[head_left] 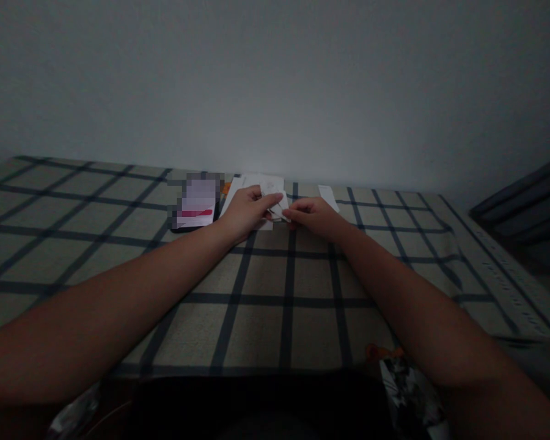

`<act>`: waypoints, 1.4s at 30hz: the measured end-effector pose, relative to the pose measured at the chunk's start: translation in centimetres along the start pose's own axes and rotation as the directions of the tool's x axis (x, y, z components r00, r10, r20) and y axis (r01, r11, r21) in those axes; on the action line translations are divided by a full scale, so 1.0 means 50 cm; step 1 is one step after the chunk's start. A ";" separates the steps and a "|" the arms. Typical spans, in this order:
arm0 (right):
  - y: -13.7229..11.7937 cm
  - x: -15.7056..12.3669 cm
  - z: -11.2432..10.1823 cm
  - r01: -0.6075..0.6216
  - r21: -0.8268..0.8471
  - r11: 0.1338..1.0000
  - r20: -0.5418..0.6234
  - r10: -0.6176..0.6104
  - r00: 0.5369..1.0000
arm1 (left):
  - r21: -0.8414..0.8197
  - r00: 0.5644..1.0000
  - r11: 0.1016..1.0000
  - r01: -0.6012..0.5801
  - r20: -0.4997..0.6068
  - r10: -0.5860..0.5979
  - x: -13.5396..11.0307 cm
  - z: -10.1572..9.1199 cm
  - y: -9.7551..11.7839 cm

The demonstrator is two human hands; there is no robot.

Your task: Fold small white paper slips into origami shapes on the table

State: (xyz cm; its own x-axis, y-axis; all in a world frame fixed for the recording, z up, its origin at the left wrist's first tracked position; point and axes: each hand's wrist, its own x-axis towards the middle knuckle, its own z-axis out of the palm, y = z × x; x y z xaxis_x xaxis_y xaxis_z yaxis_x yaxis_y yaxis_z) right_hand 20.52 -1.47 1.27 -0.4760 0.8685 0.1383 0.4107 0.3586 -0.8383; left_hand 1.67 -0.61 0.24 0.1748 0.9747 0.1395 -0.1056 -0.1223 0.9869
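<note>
Near the far side of the checked cloth, my left hand (247, 212) is closed on a small folded white paper (278, 208), its thumb lying across the top. From the other side, my right hand (315, 217) pinches the edge of the same piece between thumb and fingertips. White sheets (262, 182) lie flat behind and beneath my left hand. A separate white strip (329, 197) rests just beyond my right hand. The dim light hides the finer folds.
Left of my hands, a phone (196, 206) with a lit, partly blurred screen lies on the checked cloth (266, 275). Something orange (227, 187) shows beside the sheets. A pale wall (275, 85) rises behind, and dark folded fabric (527, 208) is at the right.
</note>
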 end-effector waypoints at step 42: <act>0.004 0.002 -0.001 0.015 0.094 0.995 0.041 -0.019 0.999 | 0.022 0.990 0.993 -0.112 -0.081 0.113 0.004 -0.003 -0.011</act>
State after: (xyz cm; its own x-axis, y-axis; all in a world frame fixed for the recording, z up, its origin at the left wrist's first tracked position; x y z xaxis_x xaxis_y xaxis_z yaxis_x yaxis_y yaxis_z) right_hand 20.59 -1.27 1.16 -0.5156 0.8465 0.1324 0.3284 0.3380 -0.8820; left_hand 1.60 -0.33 -0.28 0.0822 0.9665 0.2432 -0.1026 -0.2345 0.9667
